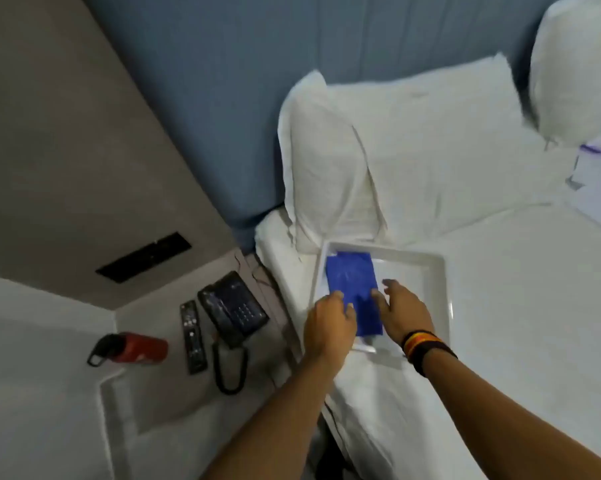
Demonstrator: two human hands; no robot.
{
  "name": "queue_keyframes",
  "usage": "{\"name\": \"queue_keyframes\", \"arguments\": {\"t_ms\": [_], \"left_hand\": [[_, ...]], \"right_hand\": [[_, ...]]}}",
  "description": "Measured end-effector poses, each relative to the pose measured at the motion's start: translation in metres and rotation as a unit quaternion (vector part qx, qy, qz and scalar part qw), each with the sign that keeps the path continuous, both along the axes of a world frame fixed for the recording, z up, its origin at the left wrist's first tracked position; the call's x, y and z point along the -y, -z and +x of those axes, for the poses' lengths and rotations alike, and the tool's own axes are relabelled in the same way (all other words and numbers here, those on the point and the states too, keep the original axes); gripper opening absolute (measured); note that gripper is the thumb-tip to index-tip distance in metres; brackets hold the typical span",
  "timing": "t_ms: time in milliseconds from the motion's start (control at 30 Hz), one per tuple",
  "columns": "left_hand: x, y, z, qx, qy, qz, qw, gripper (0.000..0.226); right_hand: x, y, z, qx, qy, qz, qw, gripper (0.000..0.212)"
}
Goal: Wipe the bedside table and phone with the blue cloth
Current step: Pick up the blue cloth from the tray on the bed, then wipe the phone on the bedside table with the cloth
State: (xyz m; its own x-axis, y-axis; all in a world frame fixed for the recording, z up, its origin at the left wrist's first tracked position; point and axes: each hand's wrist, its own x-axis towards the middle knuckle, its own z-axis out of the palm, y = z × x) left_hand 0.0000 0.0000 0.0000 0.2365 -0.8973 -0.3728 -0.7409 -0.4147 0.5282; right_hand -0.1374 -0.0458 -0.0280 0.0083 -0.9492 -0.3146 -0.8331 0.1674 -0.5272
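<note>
White bed [500,306] holds tray [434,268]; both hands, left hand [330,320] and right hand [403,310], spread on blue cloth [352,289].

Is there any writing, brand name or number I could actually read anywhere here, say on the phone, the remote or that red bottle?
None can be read.
Phone: the keypad shows as pale dots, too blurred to read.
Remote control: button marks too small to read.
Red bottle: a faint pale mark, too blurred to read.
Blue cloth and white tray: no text visible.
</note>
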Motion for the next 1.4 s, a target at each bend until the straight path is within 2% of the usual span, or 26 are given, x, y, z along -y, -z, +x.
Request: {"name": "queue_keyframes", "arguments": {"t_ms": [100,200,267,367,467,567,667,733,833,900,1000,1100,1167,1233,1267,1333,1400], "left_hand": [[0.011,0.041,-0.027,0.013,-0.077,0.091,0.993,0.031],[0.021,0.073,-0.033,0.046,-0.103,0.131,0.985,0.037],[0.034,0.086,-0.031,0.059,-0.115,0.124,0.984,0.038],[0.052,0.097,-0.031,0.009,-0.143,0.136,0.98,0.039],[0.049,0.092,-0.028,-0.075,-0.165,0.164,0.97,0.032],[0.029,0.069,-0.012,-0.193,-0.212,0.117,0.951,0.027],[-0.001,0.041,0.014,-0.295,-0.253,0.012,0.921,0.02],[-0.02,0.03,0.045,-0.344,-0.297,-0.048,0.889,0.018],[-0.041,0.035,0.103,-0.406,-0.387,-0.099,0.822,0.018],[-0.05,0.051,0.142,-0.415,-0.44,-0.109,0.789,0.017],[-0.054,0.082,0.193,-0.393,-0.496,-0.149,0.76,0.015],[-0.047,0.109,0.238,-0.391,-0.51,-0.213,0.736,0.025],[-0.046,0.138,0.262,-0.409,-0.507,-0.226,0.724,0.029],[-0.054,0.178,0.272,-0.412,-0.508,-0.183,0.734,0.034],[-0.064,0.2,0.271,-0.382,-0.501,-0.156,0.761,0.037],[-0.091,0.247,0.266,-0.229,-0.44,-0.118,0.86,0.044],[-0.112,0.286,0.266,-0.07,-0.328,-0.104,0.936,0.055]], "right_hand": [[0.015,0.039,-0.001,0.045,0.025,0.05,0.997,0.036],[0.029,0.062,0.006,0.078,0.087,0.088,0.989,0.034],[0.041,0.069,0.009,0.099,0.141,0.103,0.98,0.036],[0.055,0.084,0.012,0.162,0.22,0.172,0.946,0.038],[0.05,0.079,0.013,0.246,0.228,0.216,0.917,0.025],[0.036,0.043,0.018,0.311,0.207,0.199,0.906,0.026],[0.026,0.004,0.039,0.387,0.164,0.179,0.889,0.025],[0.024,-0.007,0.074,0.401,0.127,0.172,0.891,0.026],[0.021,-0.001,0.146,0.401,0.056,0.191,0.894,0.027],[0.021,0.018,0.197,0.393,0.015,0.228,0.891,0.027],[0.027,0.051,0.265,0.377,-0.025,0.262,0.888,0.028],[0.04,0.083,0.319,0.392,-0.053,0.27,0.877,0.025],[0.047,0.114,0.343,0.365,-0.076,0.27,0.888,0.027],[0.045,0.151,0.353,0.228,-0.137,0.224,0.937,0.034],[0.042,0.168,0.35,0.133,-0.177,0.172,0.96,0.04],[0.03,0.2,0.348,0.003,-0.26,0.032,0.965,0.055],[0.02,0.219,0.36,-0.028,-0.348,-0.098,0.932,0.07]]}}
